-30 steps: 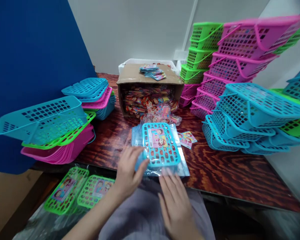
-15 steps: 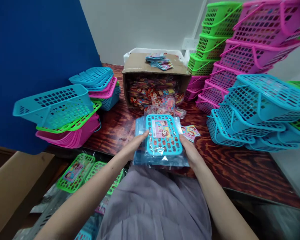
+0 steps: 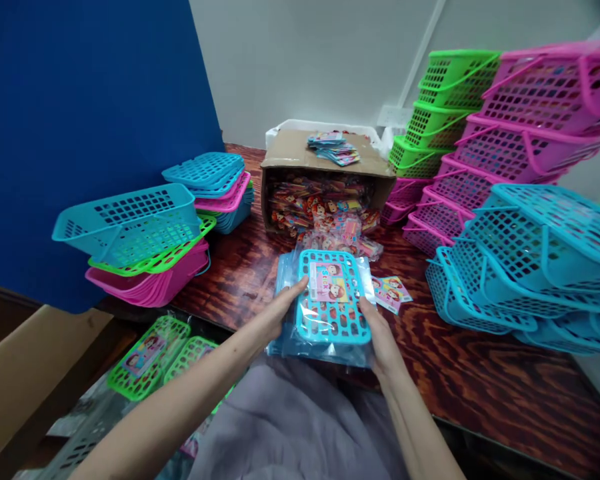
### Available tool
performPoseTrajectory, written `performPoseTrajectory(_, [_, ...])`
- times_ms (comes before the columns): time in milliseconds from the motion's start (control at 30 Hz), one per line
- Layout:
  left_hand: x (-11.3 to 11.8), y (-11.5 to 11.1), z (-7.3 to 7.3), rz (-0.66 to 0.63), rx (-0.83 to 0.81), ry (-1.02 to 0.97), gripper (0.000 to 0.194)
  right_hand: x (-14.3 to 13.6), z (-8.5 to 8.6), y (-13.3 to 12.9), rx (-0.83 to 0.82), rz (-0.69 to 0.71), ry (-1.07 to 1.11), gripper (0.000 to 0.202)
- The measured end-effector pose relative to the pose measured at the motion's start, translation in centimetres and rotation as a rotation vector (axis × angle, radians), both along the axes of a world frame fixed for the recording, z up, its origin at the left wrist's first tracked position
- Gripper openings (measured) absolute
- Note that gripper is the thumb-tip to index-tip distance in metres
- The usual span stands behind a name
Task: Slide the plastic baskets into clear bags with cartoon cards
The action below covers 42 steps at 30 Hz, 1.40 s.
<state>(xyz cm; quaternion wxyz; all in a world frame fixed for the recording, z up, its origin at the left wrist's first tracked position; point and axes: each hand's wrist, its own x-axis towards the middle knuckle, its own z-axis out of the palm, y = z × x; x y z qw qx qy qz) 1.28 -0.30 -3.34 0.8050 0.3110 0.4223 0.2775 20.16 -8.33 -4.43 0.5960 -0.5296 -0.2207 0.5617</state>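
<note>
A blue basket in a clear bag (image 3: 330, 317), with a printed card under its film, lies over a pile of clear bags at the table's front edge. My left hand (image 3: 285, 308) grips its left side, thumb on top. On the right side my right hand (image 3: 377, 330) holds it in the same way. The fingers under the basket are hidden. Just right of it lie loose printed cards (image 3: 391, 292). Behind it, small packets (image 3: 345, 232) spill from an open cardboard box (image 3: 325, 153).
More cards (image 3: 334, 148) lie on the box. Nested baskets (image 3: 150, 267) stand at the left. Tall stacks of green and pink baskets (image 3: 525, 150) and blue baskets (image 3: 520, 257) stand at the right. Below the table, at left, are bagged green baskets (image 3: 147, 357) and a cardboard flap (image 3: 35, 373).
The view has shifted, so the whole scene sits lower and slightly to the right. Both hands still hold the bagged basket, which is tilted slightly differently.
</note>
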Motion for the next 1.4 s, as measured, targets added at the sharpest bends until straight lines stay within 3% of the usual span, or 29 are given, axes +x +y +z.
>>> performPoseTrajectory(267, [0.3,-1.3,1.0,0.07,-0.106,-0.091,0.056,-0.6,2.3,-0.6,-0.023,-0.066,-0.029,0.059])
performPoseTrajectory(500, [-1.6,-3.3,5.2,0.14,-0.105,-0.209,0.064,-2.8,7.7,-1.9,-0.023,-0.054,-0.014,0.058])
performPoseTrajectory(600, [-3.0,-4.0,6.8,0.172,-0.074,-0.207,0.065,-3.9,9.0,-1.8,-0.015,-0.004,-0.025,0.056])
performPoseTrajectory(733, [-5.6,-5.4,7.9,0.229,-0.082,-0.155,0.06,-5.9,8.6,-1.4,0.048,0.162,-0.055,0.054])
performPoseTrajectory(900, [-10.6,-8.6,7.9,0.51,-0.152,-0.009,0.054,-9.3,6.9,-0.8,0.086,0.414,-0.056,0.06])
performPoseTrajectory(1033, [-15.6,-13.5,7.7,0.794,-0.25,0.072,0.055,-10.8,5.7,-0.3,0.111,0.554,-0.105,0.062])
performPoseTrajectory(1200, [-21.7,-23.6,6.5,1.289,-0.394,0.161,0.054,-11.9,3.5,-0.4,0.059,0.818,-0.21,0.047])
performPoseTrajectory(1300, [-24.4,-30.8,3.9,1.561,-0.491,0.218,0.052,-13.1,1.9,-1.1,-0.027,0.952,-0.208,0.048])
performPoseTrajectory(1400, [-25.8,-36.8,-0.3,1.683,-0.549,0.292,0.048,-14.6,0.5,-1.7,-0.075,1.029,-0.201,0.05])
